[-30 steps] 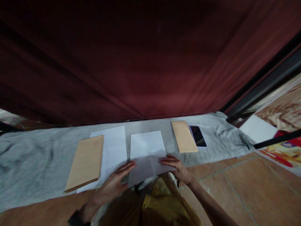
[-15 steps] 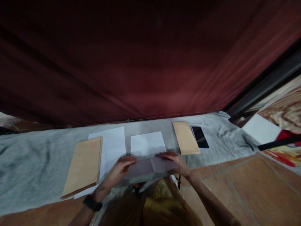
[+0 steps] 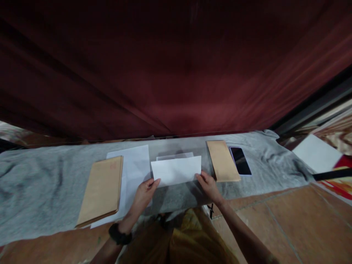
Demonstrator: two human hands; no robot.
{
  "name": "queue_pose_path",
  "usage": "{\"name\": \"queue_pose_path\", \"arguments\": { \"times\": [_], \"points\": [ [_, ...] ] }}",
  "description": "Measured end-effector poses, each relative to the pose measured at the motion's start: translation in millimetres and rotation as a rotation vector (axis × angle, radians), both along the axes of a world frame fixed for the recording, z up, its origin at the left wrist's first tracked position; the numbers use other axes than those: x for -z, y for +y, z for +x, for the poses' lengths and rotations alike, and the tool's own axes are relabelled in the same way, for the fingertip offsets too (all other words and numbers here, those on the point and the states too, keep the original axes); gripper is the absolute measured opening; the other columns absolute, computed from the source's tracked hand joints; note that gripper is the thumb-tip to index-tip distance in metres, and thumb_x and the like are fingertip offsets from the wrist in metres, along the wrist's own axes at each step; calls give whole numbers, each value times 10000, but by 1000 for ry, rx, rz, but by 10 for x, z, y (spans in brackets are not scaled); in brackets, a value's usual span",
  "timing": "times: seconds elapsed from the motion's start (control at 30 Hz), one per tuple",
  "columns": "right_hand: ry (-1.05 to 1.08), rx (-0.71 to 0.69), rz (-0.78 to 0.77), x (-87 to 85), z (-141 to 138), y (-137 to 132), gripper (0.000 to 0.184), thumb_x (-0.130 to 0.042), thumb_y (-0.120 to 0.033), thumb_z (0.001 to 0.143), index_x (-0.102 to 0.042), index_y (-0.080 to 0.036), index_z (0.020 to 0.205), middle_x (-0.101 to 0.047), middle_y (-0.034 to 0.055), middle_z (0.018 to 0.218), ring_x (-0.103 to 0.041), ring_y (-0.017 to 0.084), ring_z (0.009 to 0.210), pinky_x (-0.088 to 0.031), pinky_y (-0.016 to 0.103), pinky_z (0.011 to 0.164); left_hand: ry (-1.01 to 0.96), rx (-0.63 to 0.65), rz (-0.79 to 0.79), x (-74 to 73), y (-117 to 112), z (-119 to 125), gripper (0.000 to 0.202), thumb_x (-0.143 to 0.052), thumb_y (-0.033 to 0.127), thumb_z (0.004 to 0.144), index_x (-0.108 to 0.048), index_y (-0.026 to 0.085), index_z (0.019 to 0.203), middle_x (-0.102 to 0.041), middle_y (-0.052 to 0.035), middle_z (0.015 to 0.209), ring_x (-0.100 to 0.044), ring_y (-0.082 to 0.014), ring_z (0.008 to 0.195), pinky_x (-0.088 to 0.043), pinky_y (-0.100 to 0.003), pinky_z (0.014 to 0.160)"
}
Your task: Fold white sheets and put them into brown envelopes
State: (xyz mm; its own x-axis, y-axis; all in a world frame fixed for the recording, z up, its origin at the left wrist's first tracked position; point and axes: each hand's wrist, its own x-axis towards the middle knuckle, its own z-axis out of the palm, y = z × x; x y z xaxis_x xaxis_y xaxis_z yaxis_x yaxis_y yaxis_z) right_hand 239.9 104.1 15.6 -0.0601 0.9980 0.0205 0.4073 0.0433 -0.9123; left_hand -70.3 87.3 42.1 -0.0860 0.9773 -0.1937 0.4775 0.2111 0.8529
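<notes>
A white sheet of paper [image 3: 176, 169] lies folded over on the grey cloth [image 3: 41, 183], its near half turned up toward the far edge. My left hand [image 3: 144, 194] pinches the sheet's lower left corner. At the lower right corner, my right hand [image 3: 209, 186] grips the same sheet. A little of the sheet's far half shows above the folded flap.
A brown envelope [image 3: 101, 190] rests on a stack of white paper [image 3: 134, 168] to the left. Another brown envelope [image 3: 222, 160] and a dark phone [image 3: 240, 165] lie to the right. A dark red curtain [image 3: 176, 73] hangs behind. Brown tiled floor [image 3: 288, 220] is at lower right.
Both hands lifted the sheet's near edge and carried it away from me, folding the paper over onto its far half.
</notes>
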Motion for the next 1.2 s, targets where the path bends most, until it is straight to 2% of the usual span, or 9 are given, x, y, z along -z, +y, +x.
{"name": "queue_pose_path", "arguments": {
  "times": [0.13,0.23,0.33,0.4,0.53,0.73,0.87,1.03,1.2],
  "points": [
    [128,132,-43,5,-75,19,413,-526,-587,950,-666,-216,834,-661,-2,769,-627,183,757,-538,262,690,-25,-23,-33,-58,-11,54,512,-583,645,806,-695,178,630,-637,3,601,-597,-187,638,-472,-278,634],
    [186,95,-81,-31,-83,-23,428,-556,-596,942,-677,-200,832,-667,-5,756,-642,183,751,-543,261,685,-54,67,-62,-40,-71,30,477,-602,617,818,-783,176,802,-739,-31,732,-672,-234,749,-537,-328,722],
    [170,-86,-40,-90,-9,-113,362,-584,-533,957,-726,-210,1039,-751,37,969,-699,222,922,-580,327,825,35,340,27,0,-144,-45,341,-600,444,890,-808,209,1025,-799,-81,1030,-691,-297,1097,-528,-466,990],
    [88,-258,55,-115,86,-188,304,-582,-448,980,-730,-246,1151,-745,66,1172,-685,244,1109,-554,403,982,197,582,106,2,-200,-107,297,-571,263,909,-792,286,1106,-750,-64,1232,-591,-290,1313,-382,-561,1162],
    [-264,-527,265,-75,297,-358,324,-514,-236,990,-743,-333,1198,-696,44,1332,-581,231,1327,-387,522,1186,453,826,225,-46,-334,-194,656,-522,-2,808,-668,404,1302,-554,14,1507,-376,-226,1498,-156,-598,1263],
    [-371,-468,289,-54,390,-398,422,-435,-241,1011,-651,-340,1359,-672,42,1373,-603,232,1306,-478,471,1128,473,752,329,-90,-289,-183,716,-462,-15,789,-605,327,1401,-553,-6,1514,-440,-230,1453,-352,-529,1214],
    [-177,-311,370,-304,261,-166,456,-577,-443,963,-651,-255,1371,-674,115,1354,-612,293,1286,-519,465,1083,379,630,460,-343,-67,-157,735,-361,-21,801,-571,271,1442,-549,-21,1521,-487,-203,1406,-386,-465,1202],
    [-141,-154,479,-662,144,-13,368,-515,-387,1016,-678,-299,1335,-681,84,1335,-597,280,1302,-479,477,1129,303,508,675,-669,2,-156,594,-322,59,955,-529,265,1472,-513,-44,1548,-445,-214,1445,-390,-450,1206],
    [-209,-235,516,-439,182,-43,404,-455,-273,1031,-620,-311,1398,-643,73,1381,-545,253,1353,-450,468,1160,376,535,659,-351,5,-219,674,-304,-14,923,-506,291,1489,-481,-25,1573,-382,-194,1488,-380,-453,1224]
  ]
}}
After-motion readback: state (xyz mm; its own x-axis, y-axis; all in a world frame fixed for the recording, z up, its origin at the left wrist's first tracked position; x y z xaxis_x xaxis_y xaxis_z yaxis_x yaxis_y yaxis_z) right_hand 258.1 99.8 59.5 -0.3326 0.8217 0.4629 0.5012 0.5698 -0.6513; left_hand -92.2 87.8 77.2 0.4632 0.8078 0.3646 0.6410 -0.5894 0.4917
